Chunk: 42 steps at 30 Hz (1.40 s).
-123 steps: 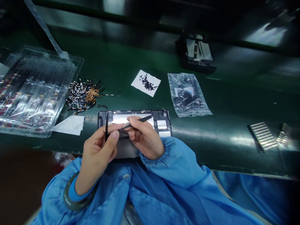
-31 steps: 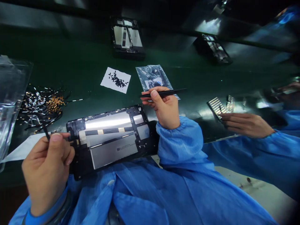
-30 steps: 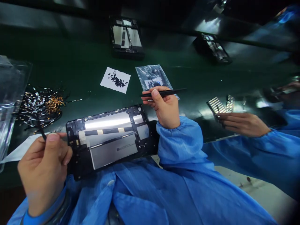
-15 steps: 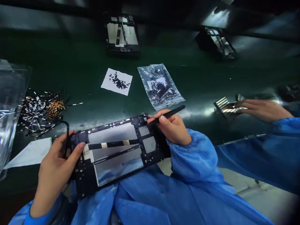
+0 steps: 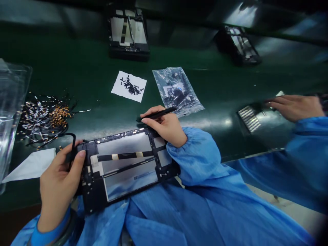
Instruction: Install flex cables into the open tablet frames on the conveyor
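My left hand [image 5: 63, 171] is closed around the left end of an opened tablet [image 5: 128, 167]. Its black frame, bare silvery panel and ribbon strips face up, and it is tilted above my lap. Beside the left fingers a black cable [image 5: 74, 141] curves up; whether they hold it too I cannot tell. In my right hand [image 5: 170, 128] are slim black tweezers [image 5: 164, 112], pinched between thumb and fingers. That hand is over the tablet's upper right edge, with the tip just beyond it above the bench. The right sleeve covers part of the tablet's right end.
On the green bench lie a white paper [image 5: 120, 89] with small black pieces and a clear bag [image 5: 179, 92]. A heap of small cables [image 5: 46, 118] sits left, beside a clear plastic tray [image 5: 12, 102]. Tablet stacks [image 5: 129, 51] stand behind. A co-worker's hand [image 5: 298, 106] reaches in near metallic strips [image 5: 248, 118].
My right hand moved left with the tweezers, from the tablet's right corner to beyond its upper edge. The left hand still grips the tablet. The co-worker's hand shifted away from the metallic strips.
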Motion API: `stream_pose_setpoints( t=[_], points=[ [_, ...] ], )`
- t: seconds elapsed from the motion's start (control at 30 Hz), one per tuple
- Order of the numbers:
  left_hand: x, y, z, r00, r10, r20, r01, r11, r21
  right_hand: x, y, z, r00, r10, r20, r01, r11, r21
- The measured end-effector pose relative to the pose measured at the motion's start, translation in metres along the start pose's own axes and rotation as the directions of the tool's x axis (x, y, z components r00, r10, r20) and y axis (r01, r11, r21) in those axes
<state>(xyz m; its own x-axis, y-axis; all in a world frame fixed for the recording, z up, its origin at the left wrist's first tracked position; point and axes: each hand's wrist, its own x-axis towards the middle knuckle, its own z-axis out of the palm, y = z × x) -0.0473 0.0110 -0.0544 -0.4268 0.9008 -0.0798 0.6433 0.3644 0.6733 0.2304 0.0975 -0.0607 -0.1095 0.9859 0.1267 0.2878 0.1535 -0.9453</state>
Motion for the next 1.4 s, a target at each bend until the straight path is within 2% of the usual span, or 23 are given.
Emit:
stream_pose_setpoints(
  t=[0.1, 0.2, 0.33, 0.4, 0.53, 0.63, 0.77, 0.9, 0.97, 1.03, 1.1, 1.13, 1.23, 1.3, 1.4],
  points=[
    [-0.006, 0.011, -0.002, 0.995, -0.101, -0.017, 0.098, 0.987, -0.129, -0.001, 0.002, 0.002, 1.0, -0.014, 0.014, 0.015, 0.999, -0.039],
    [-0.012, 0.025, -0.004, 0.989, -0.148, -0.021, 0.132, 0.931, -0.339, -0.001, 0.003, 0.002, 0.999, -0.034, 0.026, 0.036, 0.998, -0.056],
    [-0.016, 0.034, -0.004, 0.98, -0.16, -0.122, 0.072, 0.845, -0.529, 0.0, 0.004, 0.003, 0.999, -0.037, 0.024, 0.038, 0.998, -0.049],
    [-0.017, 0.036, -0.004, 0.978, -0.158, -0.135, 0.049, 0.805, -0.591, 0.001, 0.004, 0.002, 0.999, -0.032, 0.017, 0.033, 0.998, -0.048],
    [-0.019, 0.042, -0.007, 0.984, -0.178, 0.024, 0.147, 0.724, -0.674, 0.001, 0.002, 0.001, 0.999, -0.033, -0.007, 0.033, 0.999, -0.041],
    [-0.02, 0.046, -0.008, 0.981, -0.151, 0.118, 0.19, 0.678, -0.71, 0.001, 0.001, 0.001, 1.0, -0.031, -0.002, 0.031, 0.999, -0.044],
    [-0.022, 0.048, -0.006, 0.98, -0.111, 0.163, 0.196, 0.651, -0.734, 0.003, 0.003, 0.002, 0.999, -0.013, 0.031, 0.015, 0.998, -0.055],
    [-0.023, 0.049, -0.006, 0.982, -0.128, 0.141, 0.191, 0.661, -0.725, 0.003, 0.005, 0.002, 0.999, -0.032, 0.016, 0.034, 0.996, -0.077],
    [-0.023, 0.05, -0.006, 0.981, -0.136, 0.142, 0.196, 0.652, -0.732, 0.002, 0.002, 0.001, 0.999, -0.046, -0.013, 0.045, 0.997, -0.057],
    [-0.024, 0.051, -0.007, 0.974, -0.128, 0.188, 0.226, 0.638, -0.736, 0.0, -0.008, 0.001, 0.999, -0.04, -0.034, 0.04, 0.999, 0.007],
    [-0.025, 0.054, -0.007, 0.955, -0.082, 0.284, 0.268, 0.645, -0.716, -0.004, -0.023, 0.002, 1.0, 0.003, -0.005, -0.003, 0.993, 0.118],
    [-0.026, 0.055, -0.006, 0.933, -0.042, 0.358, 0.294, 0.663, -0.688, -0.006, -0.032, 0.004, 0.999, 0.037, 0.035, -0.042, 0.982, 0.183],
    [-0.03, 0.062, -0.005, 0.817, 0.081, 0.57, 0.343, 0.727, -0.595, -0.012, -0.057, 0.012, 0.975, 0.107, 0.192, -0.168, 0.925, 0.339],
    [-0.032, 0.065, -0.004, 0.767, 0.11, 0.632, 0.372, 0.726, -0.578, -0.014, -0.065, 0.018, 0.955, 0.128, 0.268, -0.228, 0.893, 0.387],
    [-0.033, 0.066, -0.004, 0.741, 0.131, 0.659, 0.403, 0.698, -0.592, -0.014, -0.067, 0.026, 0.929, 0.16, 0.334, -0.3, 0.855, 0.423]
  ],
)
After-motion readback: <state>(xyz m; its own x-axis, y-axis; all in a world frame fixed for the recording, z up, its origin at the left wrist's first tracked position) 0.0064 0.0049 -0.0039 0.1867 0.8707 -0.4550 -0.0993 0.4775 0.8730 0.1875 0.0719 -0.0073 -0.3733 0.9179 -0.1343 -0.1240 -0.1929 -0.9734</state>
